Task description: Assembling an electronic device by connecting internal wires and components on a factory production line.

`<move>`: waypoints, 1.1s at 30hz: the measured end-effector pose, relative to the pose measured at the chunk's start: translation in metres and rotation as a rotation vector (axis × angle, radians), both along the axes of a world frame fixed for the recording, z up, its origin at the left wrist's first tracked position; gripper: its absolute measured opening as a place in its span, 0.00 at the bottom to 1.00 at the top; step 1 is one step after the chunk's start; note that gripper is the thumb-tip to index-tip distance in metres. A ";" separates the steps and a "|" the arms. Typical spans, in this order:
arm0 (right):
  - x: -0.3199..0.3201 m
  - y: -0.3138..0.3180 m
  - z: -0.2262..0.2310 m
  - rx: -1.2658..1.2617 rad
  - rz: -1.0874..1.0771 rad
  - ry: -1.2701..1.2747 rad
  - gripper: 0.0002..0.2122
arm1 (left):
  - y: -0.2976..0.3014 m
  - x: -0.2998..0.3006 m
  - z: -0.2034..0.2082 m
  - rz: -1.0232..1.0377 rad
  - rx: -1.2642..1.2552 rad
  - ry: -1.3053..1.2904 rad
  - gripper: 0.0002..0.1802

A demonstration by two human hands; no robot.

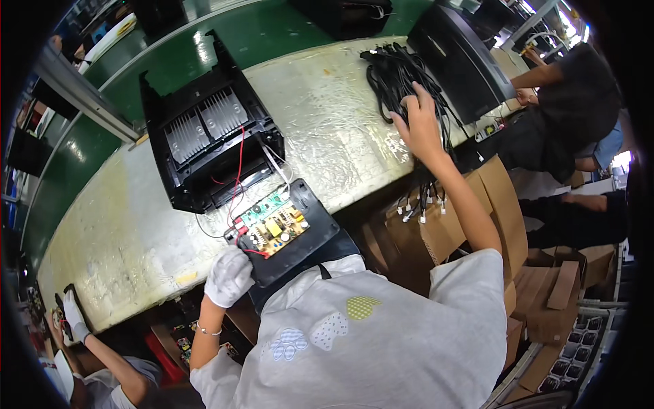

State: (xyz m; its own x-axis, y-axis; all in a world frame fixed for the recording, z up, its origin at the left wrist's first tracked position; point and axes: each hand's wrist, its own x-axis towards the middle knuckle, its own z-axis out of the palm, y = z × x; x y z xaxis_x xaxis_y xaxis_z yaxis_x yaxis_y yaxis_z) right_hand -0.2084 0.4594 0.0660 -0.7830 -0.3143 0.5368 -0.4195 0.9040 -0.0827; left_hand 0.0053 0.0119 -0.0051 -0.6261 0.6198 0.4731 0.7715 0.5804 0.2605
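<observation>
Across the shiny bench (320,116) I see the circuit board (274,228) on its black panel (318,235) beside the housing (210,180), likely because wires (240,160) join them; left hand (229,277) curled there, grip hidden; right hand (424,133) spread over cables (394,71), apparently empty
</observation>
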 end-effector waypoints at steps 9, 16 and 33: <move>-0.031 0.037 -0.025 0.072 -0.075 0.125 0.10 | -0.001 0.003 0.015 0.077 0.048 0.006 0.39; -0.002 0.004 0.079 -0.774 0.049 -0.148 0.11 | 0.053 -0.022 0.065 0.189 0.564 -0.176 0.19; 0.034 -0.037 0.052 -0.711 0.495 -0.502 0.30 | 0.194 -0.173 0.142 -0.394 1.522 -1.261 0.11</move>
